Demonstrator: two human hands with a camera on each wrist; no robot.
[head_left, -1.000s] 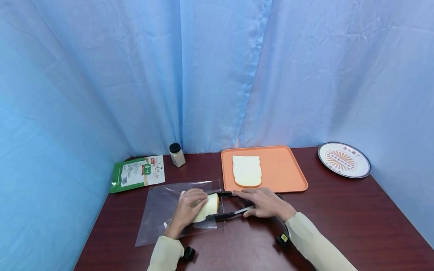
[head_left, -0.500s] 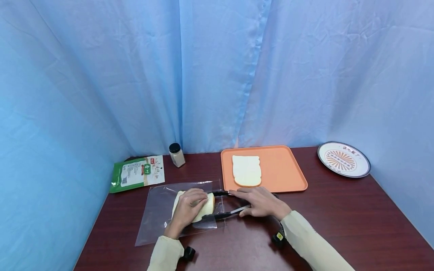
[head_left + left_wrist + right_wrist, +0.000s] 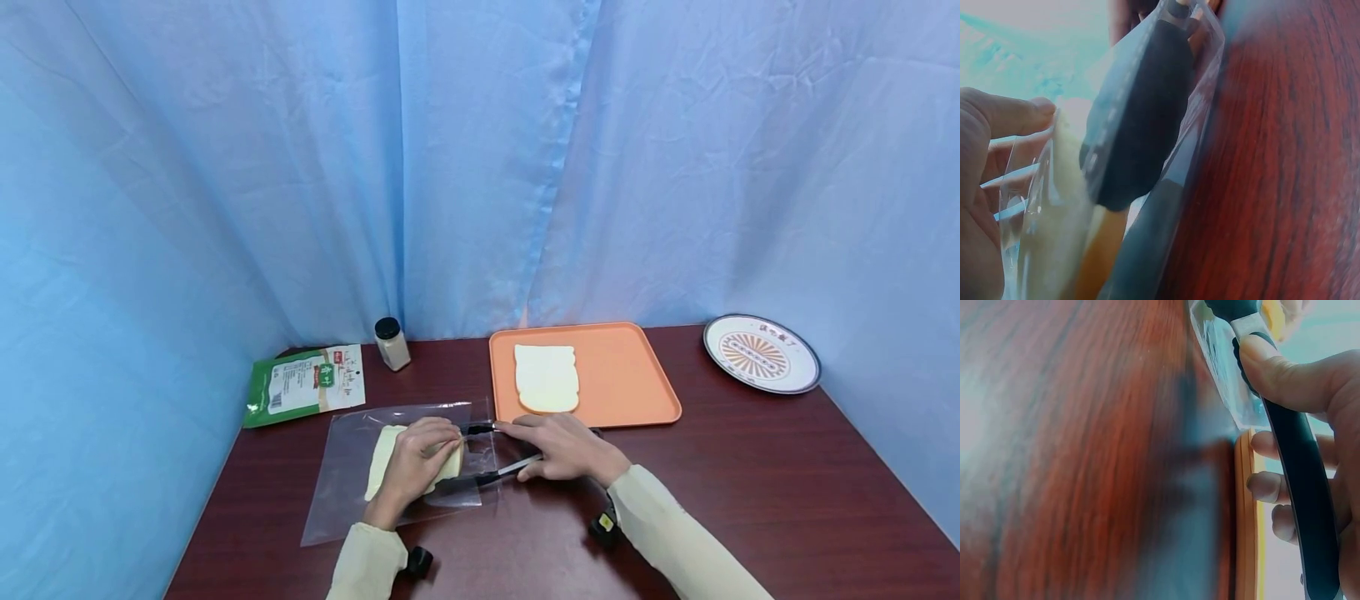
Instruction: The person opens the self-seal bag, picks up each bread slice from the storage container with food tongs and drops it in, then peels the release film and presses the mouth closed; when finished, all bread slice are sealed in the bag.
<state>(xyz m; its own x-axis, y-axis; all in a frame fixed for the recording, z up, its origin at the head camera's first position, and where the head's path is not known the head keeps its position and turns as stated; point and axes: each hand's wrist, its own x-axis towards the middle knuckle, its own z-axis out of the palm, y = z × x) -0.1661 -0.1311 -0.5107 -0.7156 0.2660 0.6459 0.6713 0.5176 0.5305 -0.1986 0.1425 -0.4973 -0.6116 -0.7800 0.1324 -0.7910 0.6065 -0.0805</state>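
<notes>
A slice of bread (image 3: 384,458) lies within a clear plastic bag (image 3: 330,492) on the table. My left hand (image 3: 420,458) pinches the bag's film near its mouth, over the bread, which it partly hides. My right hand (image 3: 562,448) grips a pair of tongs (image 3: 517,465), thumb along one arm and fingers on the other side. The tongs' black tips (image 3: 1141,119) reach into the bag's mouth in the left wrist view, at the near end of the bread. A black handle (image 3: 1300,481) shows under the right thumb in the right wrist view.
An orange tray (image 3: 622,379) behind the right hand bears another bread slice (image 3: 546,379). A patterned plate (image 3: 761,354) stands at the back right. At the back left are a green and white packet (image 3: 303,385) and a black-capped jar (image 3: 392,344). Blue curtains enclose the table.
The right hand and tongs have moved left, and the bread has slid deeper into the bag beneath the left hand. The left hand has stayed in place.
</notes>
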